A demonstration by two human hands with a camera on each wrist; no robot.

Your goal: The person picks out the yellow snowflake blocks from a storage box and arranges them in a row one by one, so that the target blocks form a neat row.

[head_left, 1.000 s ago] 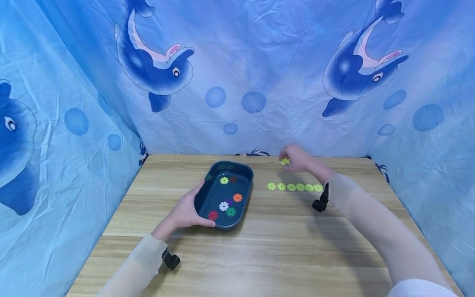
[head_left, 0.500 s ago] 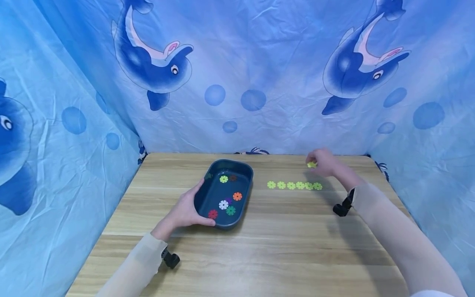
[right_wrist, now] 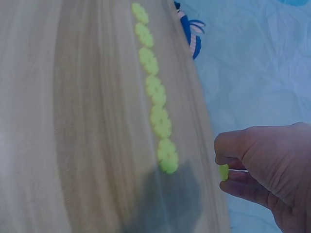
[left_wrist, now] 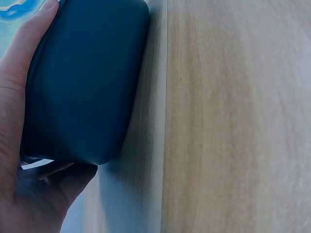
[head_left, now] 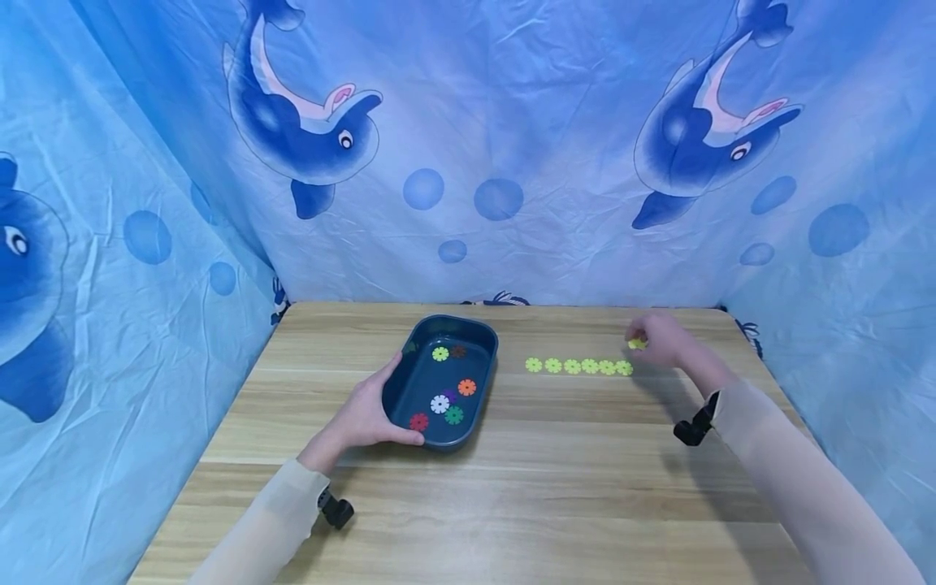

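Note:
My left hand [head_left: 368, 414] grips a dark blue plastic basin [head_left: 492, 382] by its left side and near corner. In the left wrist view the thumb lies along the rim of the basin [left_wrist: 92, 77], and fingers curl at its lower corner. Inside lie notched flower-shaped discs: yellow-green [head_left: 440, 354], brown [head_left: 457, 352], orange [head_left: 466, 387], white [head_left: 439, 405], purple, green [head_left: 454, 416] and red [head_left: 418, 422]. My right hand [head_left: 661, 341] pinches another yellow-green flower disc [right_wrist: 223, 172] between thumb and fingers, above the table near the right end of a row of matching discs [head_left: 572, 367].
The row runs left to right on the wooden table [head_left: 541, 487], right of the basin. A blue dolphin-print curtain [head_left: 556, 244] hangs behind the table and along both sides. Each wrist wears a small black camera, such as the right one [head_left: 691, 429].
My right hand has moved right along the row and then lower toward the table, still pinching the yellow-green disc. My left hand and the basin have stayed in place.

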